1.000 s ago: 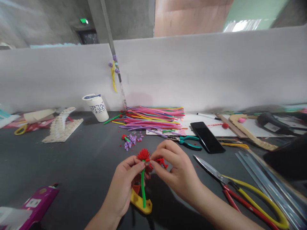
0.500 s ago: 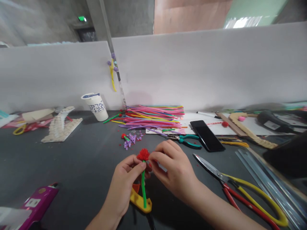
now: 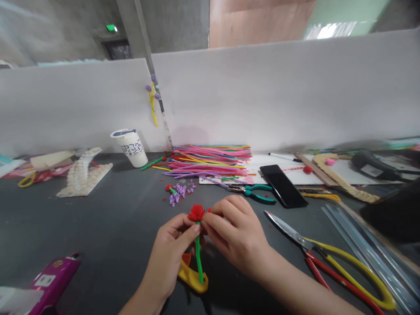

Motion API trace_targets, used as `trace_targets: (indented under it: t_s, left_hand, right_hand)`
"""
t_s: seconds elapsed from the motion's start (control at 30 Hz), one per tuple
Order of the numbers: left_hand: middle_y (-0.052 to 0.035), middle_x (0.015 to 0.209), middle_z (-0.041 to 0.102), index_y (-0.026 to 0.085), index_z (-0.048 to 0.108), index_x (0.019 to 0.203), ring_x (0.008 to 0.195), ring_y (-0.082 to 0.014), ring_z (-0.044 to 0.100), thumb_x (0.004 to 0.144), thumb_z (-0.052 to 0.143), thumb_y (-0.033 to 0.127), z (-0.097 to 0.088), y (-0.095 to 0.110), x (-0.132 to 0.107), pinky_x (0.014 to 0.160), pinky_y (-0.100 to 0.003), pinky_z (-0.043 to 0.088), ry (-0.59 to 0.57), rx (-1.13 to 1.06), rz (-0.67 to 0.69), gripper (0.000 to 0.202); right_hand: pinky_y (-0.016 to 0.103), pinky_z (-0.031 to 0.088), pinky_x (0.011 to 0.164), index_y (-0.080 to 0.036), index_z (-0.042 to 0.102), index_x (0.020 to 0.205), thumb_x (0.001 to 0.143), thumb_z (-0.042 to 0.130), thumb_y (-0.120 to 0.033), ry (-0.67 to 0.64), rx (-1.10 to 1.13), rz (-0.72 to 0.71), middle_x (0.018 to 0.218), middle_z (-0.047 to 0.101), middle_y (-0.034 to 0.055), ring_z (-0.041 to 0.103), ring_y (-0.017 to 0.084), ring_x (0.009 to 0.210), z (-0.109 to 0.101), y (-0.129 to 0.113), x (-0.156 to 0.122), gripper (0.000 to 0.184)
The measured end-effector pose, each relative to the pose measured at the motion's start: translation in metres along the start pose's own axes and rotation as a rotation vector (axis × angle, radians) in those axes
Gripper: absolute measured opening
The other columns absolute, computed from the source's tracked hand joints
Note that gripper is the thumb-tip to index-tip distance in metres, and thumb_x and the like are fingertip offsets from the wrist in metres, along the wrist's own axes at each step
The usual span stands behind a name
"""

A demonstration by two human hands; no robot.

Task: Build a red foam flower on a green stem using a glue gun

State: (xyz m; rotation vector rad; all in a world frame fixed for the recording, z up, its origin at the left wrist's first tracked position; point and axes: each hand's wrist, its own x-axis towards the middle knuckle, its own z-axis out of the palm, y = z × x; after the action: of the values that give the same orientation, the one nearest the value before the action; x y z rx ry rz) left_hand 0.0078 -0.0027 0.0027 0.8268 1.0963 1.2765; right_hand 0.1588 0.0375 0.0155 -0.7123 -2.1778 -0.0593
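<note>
In the middle of the head view my left hand (image 3: 169, 249) pinches a handmade red flower (image 3: 196, 212) just under its head, between thumb and fingers. Its green stem (image 3: 198, 256), which looks like a pipe cleaner, hangs down past my thumb. My right hand (image 3: 239, 232) is closed at the flower's right side, thumb and forefinger pinched. A small red piece (image 3: 209, 210), like a petal, shows at those fingertips. Whether it touches the flower I cannot tell. Under the stem lies a yellow tool (image 3: 193, 280), partly hidden by my left hand.
Beyond my hands lie purple bits (image 3: 179, 193), green-handled pliers (image 3: 251, 191) and a bundle of coloured pipe cleaners (image 3: 210, 162). A phone (image 3: 282, 186) and large scissors (image 3: 305, 245) are to the right. A white cup (image 3: 131, 151) stands back left; a magenta device (image 3: 54, 280) sits front left.
My right hand has shifted slightly, and the red piece now shows above its fingertips. The flower has turned a little in my left hand, its stem's lower end moving slightly right.
</note>
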Motion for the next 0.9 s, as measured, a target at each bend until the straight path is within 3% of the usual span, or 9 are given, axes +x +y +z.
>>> trace_targets:
  t_s: [0.13, 0.23, 0.33, 0.4, 0.47, 0.6, 0.77, 0.9]
  left_hand:
    - [0.0030, 0.064, 0.060, 0.018, 0.069, 0.070, 0.055, -0.0085, 0.051, 0.074, 0.073, 0.026, -0.001, -0.002, 0.001, 0.053, -0.017, 0.045, 0.002, 0.042, 0.049, 0.010]
    - [0.0023, 0.065, 0.064, 0.020, 0.072, 0.073, 0.054, -0.0096, 0.053, 0.074, 0.072, 0.027, -0.005, -0.001, 0.001, 0.050, -0.017, 0.045, 0.050, 0.109, 0.172, 0.007]
    - [-0.0011, 0.075, 0.071, 0.022, 0.076, 0.075, 0.067, -0.0149, 0.062, 0.070, 0.075, 0.025, -0.006, 0.002, -0.002, 0.061, -0.021, 0.050, 0.192, 0.203, 0.364, 0.005]
    - [-0.0020, 0.082, 0.073, 0.024, 0.078, 0.075, 0.078, -0.0183, 0.064, 0.067, 0.078, 0.022, -0.005, 0.003, -0.005, 0.072, -0.024, 0.051, 0.302, 0.248, 0.484, 0.008]
    - [-0.0021, 0.083, 0.073, 0.027, 0.079, 0.076, 0.080, -0.0192, 0.064, 0.066, 0.078, 0.023, -0.004, 0.001, -0.008, 0.077, -0.026, 0.050, 0.340, 0.276, 0.560, 0.011]
    - [-0.0041, 0.080, 0.073, 0.028, 0.079, 0.076, 0.077, -0.0219, 0.063, 0.067, 0.078, 0.032, -0.004, -0.003, -0.011, 0.075, -0.030, 0.050, 0.347, 0.293, 0.657, 0.010]
    - [-0.0049, 0.081, 0.074, 0.030, 0.079, 0.077, 0.077, -0.0231, 0.065, 0.074, 0.073, 0.029, -0.009, -0.002, -0.012, 0.074, -0.031, 0.050, 0.233, 0.440, 0.767, 0.007]
    - [-0.0046, 0.079, 0.074, 0.031, 0.079, 0.076, 0.073, -0.0221, 0.066, 0.073, 0.074, 0.029, -0.006, -0.002, -0.014, 0.072, -0.031, 0.051, 0.284, 0.439, 0.853, 0.006]
  right_hand:
    - [0.032, 0.036, 0.067, -0.018, 0.063, 0.080, 0.090, 0.050, -0.013, 0.014, 0.025, 0.001, 0.075, 0.062, 0.0044, 0.046, 0.018, 0.072, -0.002, -0.001, 0.001, 0.018]
    - [0.032, 0.039, 0.068, -0.018, 0.063, 0.085, 0.087, 0.054, -0.015, 0.072, 0.158, 0.078, 0.078, 0.063, 0.0044, 0.050, 0.017, 0.073, -0.007, -0.004, 0.005, 0.010]
    - [0.029, 0.042, 0.063, -0.019, 0.063, 0.077, 0.081, 0.058, -0.013, 0.086, 0.387, 0.286, 0.073, 0.060, 0.0023, 0.053, 0.016, 0.069, -0.014, -0.014, 0.010, 0.009]
    - [0.025, 0.043, 0.060, -0.019, 0.063, 0.071, 0.078, 0.059, -0.011, 0.029, 0.583, 0.451, 0.069, 0.058, 0.0002, 0.054, 0.014, 0.066, -0.018, -0.021, 0.012, 0.011]
    - [0.024, 0.044, 0.061, -0.019, 0.064, 0.071, 0.074, 0.061, -0.011, -0.032, 0.773, 0.596, 0.069, 0.059, -0.0008, 0.055, 0.013, 0.065, -0.019, -0.028, 0.013, 0.010]
    - [0.024, 0.045, 0.064, -0.019, 0.066, 0.069, 0.071, 0.064, -0.019, -0.066, 1.011, 0.807, 0.071, 0.058, -0.0004, 0.055, 0.014, 0.067, -0.018, -0.034, 0.014, 0.003]
    - [0.024, 0.042, 0.060, -0.017, 0.066, 0.066, 0.069, 0.066, -0.028, -0.097, 1.198, 0.959, 0.068, 0.055, -0.0008, 0.052, 0.013, 0.064, -0.019, -0.034, 0.016, 0.011]
    - [0.023, 0.041, 0.060, -0.017, 0.064, 0.063, 0.066, 0.069, -0.030, -0.109, 1.320, 1.041, 0.065, 0.056, -0.0014, 0.050, 0.012, 0.063, -0.020, -0.035, 0.018, 0.015]
